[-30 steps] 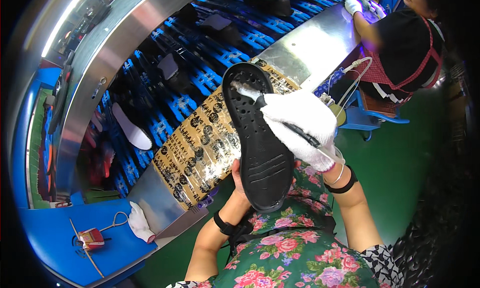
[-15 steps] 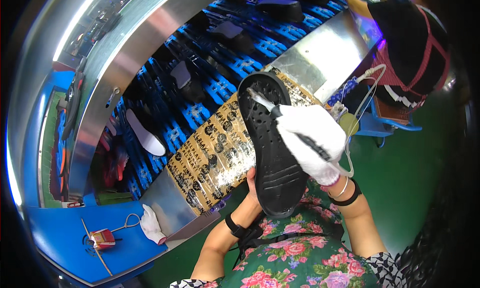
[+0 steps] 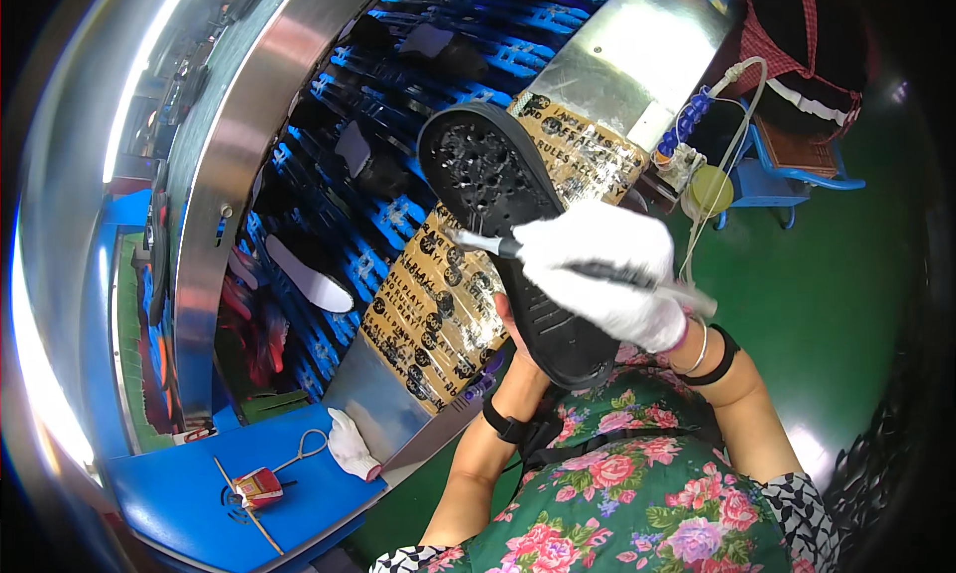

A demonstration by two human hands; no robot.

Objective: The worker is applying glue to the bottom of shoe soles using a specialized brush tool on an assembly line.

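Observation:
A black shoe sole [image 3: 543,304] is held at a tilt in front of me, its holed upper end glistening wet. My left hand [image 3: 514,326] grips it from below at its left edge; most of the fingers are hidden behind the sole. In a white knitted glove, my right hand [image 3: 602,269] is closed around a slim brush [image 3: 488,242]. The brush's bristles reach past the left edge of the sole's middle, over the taped ledge; whether they touch the sole I cannot tell.
Patterned brown tape [image 3: 438,304] covers part of the metal ledge. Beyond it, blue-black conveyor slats [image 3: 398,215] carry dark shoe parts and a pale insole [image 3: 309,274]. A spare white glove [image 3: 351,444] and a red box [image 3: 257,488] lie on the blue table [image 3: 169,483]. Another person stands far right.
The brush has left the sole's holed upper end and come down to its left edge. The sole has shifted up and left in view, and the whole view has turned slightly.

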